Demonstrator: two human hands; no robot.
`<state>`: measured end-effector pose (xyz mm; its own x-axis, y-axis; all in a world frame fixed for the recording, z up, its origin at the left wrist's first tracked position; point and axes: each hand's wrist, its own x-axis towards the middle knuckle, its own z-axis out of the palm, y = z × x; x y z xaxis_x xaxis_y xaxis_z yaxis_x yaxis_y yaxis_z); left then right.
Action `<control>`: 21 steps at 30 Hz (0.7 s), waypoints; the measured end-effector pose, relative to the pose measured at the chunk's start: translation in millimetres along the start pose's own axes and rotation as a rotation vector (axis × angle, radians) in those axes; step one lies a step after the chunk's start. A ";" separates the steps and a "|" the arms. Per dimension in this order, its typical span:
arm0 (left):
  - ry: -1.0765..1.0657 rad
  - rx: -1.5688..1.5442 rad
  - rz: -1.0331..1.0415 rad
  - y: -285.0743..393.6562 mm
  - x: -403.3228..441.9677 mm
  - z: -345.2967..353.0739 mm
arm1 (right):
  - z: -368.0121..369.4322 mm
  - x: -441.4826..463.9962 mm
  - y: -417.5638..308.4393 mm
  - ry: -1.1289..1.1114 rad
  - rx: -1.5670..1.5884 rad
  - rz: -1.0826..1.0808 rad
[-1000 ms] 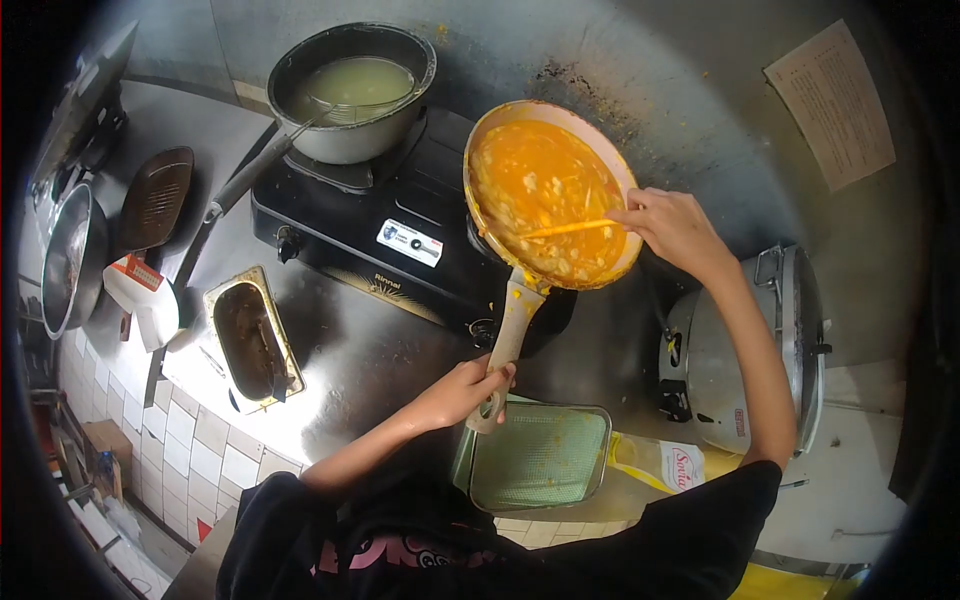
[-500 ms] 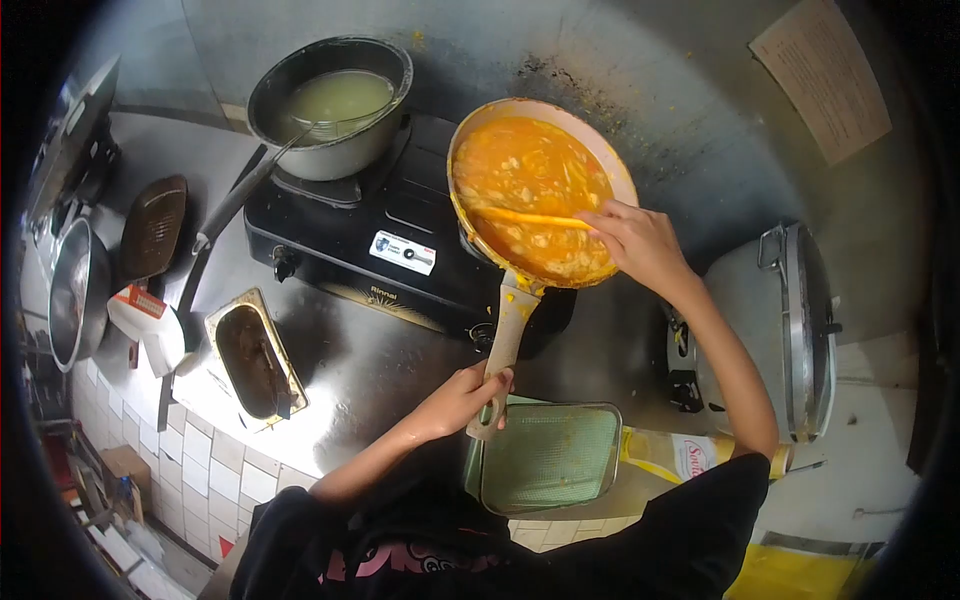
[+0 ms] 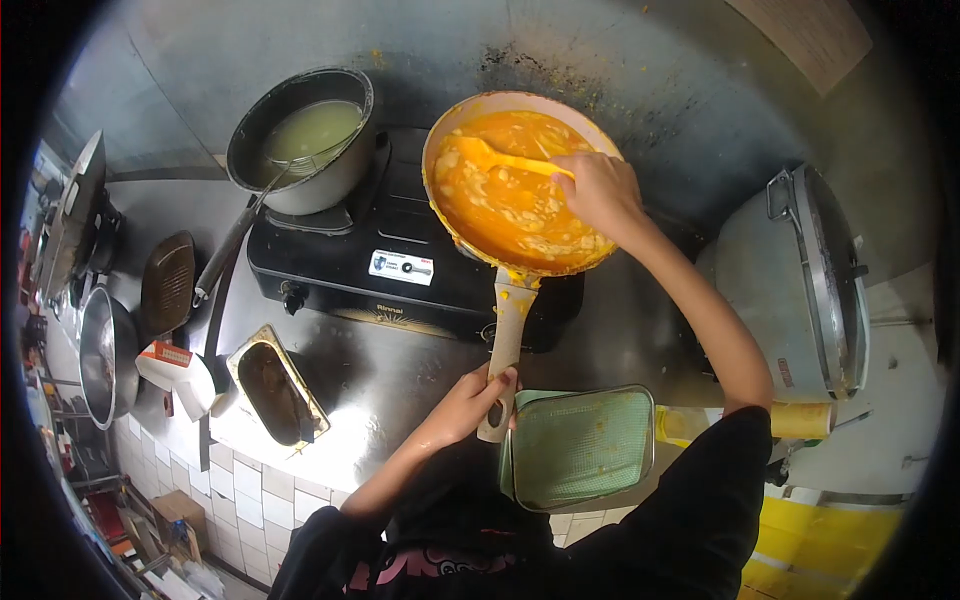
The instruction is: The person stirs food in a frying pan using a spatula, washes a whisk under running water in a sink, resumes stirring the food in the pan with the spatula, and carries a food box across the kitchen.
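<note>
My left hand [image 3: 468, 405] is wrapped round the end of the pale handle [image 3: 509, 325] of a frying pan [image 3: 436, 205] on the right side of the black stove [image 3: 400, 234]. Orange sauce with pale lumps [image 3: 515, 215] fills much of the pan. Over the pan's right side, my right hand [image 3: 600, 190] grips a yellow-orange spatula [image 3: 525, 164], whose head lies in the sauce at the upper left. On the stove's left side stands a dark pot [image 3: 320, 185] of pale green liquid, with a long-handled strainer [image 3: 235, 240] resting in it.
A metal container [image 3: 318, 408] of dark contents sits left of my left hand. A green tray [image 3: 585, 450] lies near my body. At the right stands a large lidded metal pot [image 3: 765, 270]. Pans and a steel bowl [image 3: 125, 355] are at the left.
My right hand has moved the spatula across the sauce toward the pan's upper left. The view has shifted, while my left hand keeps hold of the handle.
</note>
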<state>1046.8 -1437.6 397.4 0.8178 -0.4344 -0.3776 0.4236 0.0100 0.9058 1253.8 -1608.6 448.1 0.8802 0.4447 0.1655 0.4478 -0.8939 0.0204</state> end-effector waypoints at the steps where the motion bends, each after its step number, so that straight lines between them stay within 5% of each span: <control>1: 0.001 0.006 -0.002 -1.0 0.1 0.4 | -7.9 1.5 -0.8 -0.005 0.012 0.040; 8: -0.014 -0.042 0.037 -8.3 1.6 0.0 | -57.4 -18.3 14.8 0.231 -0.025 -0.009; 21: 0.030 -0.058 0.196 -29.0 7.0 3.2 | -65.1 -153.4 38.7 0.044 -0.185 0.093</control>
<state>1039.0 -1443.8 369.1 0.8978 -0.3919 -0.2011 0.2758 0.1441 0.9504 1125.9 -1715.1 487.7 0.9069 0.3604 0.2183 0.3246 -0.9279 0.1833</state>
